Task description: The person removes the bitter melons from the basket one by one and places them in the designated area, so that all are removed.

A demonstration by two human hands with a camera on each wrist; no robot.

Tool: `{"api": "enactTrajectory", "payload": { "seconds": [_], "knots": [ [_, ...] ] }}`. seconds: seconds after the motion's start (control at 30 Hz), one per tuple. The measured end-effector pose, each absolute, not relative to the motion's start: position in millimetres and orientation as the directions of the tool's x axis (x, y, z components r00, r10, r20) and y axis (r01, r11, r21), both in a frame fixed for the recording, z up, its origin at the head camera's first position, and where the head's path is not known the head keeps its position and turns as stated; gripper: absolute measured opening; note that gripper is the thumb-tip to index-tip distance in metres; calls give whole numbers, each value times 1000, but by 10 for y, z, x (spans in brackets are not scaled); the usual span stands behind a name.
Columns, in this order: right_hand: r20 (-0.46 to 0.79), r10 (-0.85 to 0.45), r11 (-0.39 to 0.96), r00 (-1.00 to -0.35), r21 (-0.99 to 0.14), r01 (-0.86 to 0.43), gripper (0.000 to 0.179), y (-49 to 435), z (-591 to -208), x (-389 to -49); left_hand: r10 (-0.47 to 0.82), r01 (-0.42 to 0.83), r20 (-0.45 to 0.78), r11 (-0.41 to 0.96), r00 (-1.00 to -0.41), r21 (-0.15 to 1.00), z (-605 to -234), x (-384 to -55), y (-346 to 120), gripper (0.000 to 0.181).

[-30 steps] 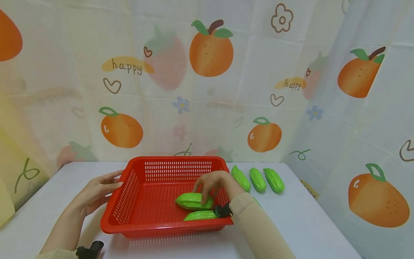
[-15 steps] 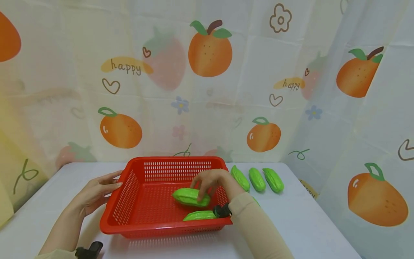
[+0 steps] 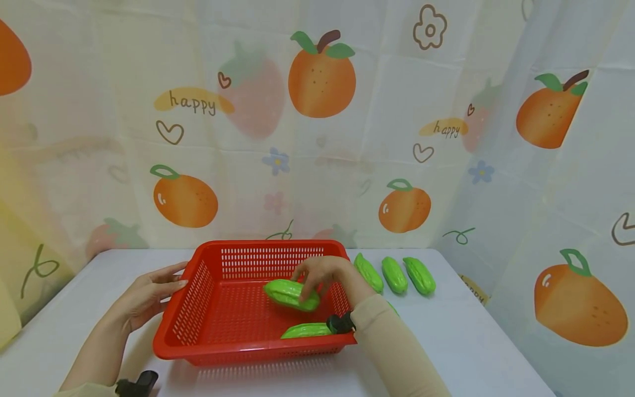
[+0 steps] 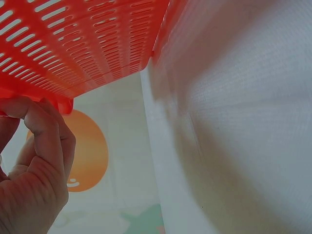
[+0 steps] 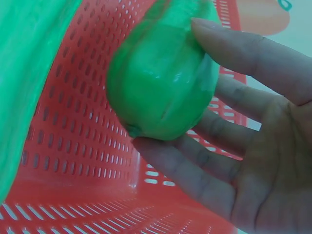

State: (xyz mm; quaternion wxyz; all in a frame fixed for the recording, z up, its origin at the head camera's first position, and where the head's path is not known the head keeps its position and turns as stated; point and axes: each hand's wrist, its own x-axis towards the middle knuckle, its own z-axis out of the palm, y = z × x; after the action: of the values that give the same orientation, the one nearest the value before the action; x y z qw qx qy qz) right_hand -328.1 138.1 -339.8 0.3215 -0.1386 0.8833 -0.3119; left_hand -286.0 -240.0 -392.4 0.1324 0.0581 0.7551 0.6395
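Gripping a basket rim (image 3: 223, 349) and green gourd (image 3: 285, 294), left and right hands (image 3: 149, 295) (image 3: 324, 273) curl, the basket wall (image 3: 341, 302) separating outer gourds (image 3: 394, 275).

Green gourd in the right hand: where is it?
In the head view, the green gourd is within the right half of the red plastic basket, held by the right hand, farther back than a second gourd.

Red basket (image 3: 238, 317), bright green gourds (image 3: 284, 292), white table (image 3: 446, 342), pale fruit-print curtain (image 3: 367, 127)

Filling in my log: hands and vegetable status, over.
Left hand on red basket. Right hand holds green vegetable inside. Second vegetable nearby; no obstruction seen.
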Motion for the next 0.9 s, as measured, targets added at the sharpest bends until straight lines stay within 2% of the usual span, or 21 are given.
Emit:
{"api": "enactTrajectory", "payload": {
  "seconds": [0.37, 0.9],
  "knots": [
    [-406, -436, 736, -803, -675, -59, 55, 1382, -3361, -3298, 254, -92, -138, 184, -957, 979, -3919, -2860, -2393, 75],
    [-352, -430, 675, -831, -737, -37, 55, 1469, -3173, -3272, 295, -63, -103, 144, -950, 988, -3919, -2861, -2418, 69]
  ]
}}
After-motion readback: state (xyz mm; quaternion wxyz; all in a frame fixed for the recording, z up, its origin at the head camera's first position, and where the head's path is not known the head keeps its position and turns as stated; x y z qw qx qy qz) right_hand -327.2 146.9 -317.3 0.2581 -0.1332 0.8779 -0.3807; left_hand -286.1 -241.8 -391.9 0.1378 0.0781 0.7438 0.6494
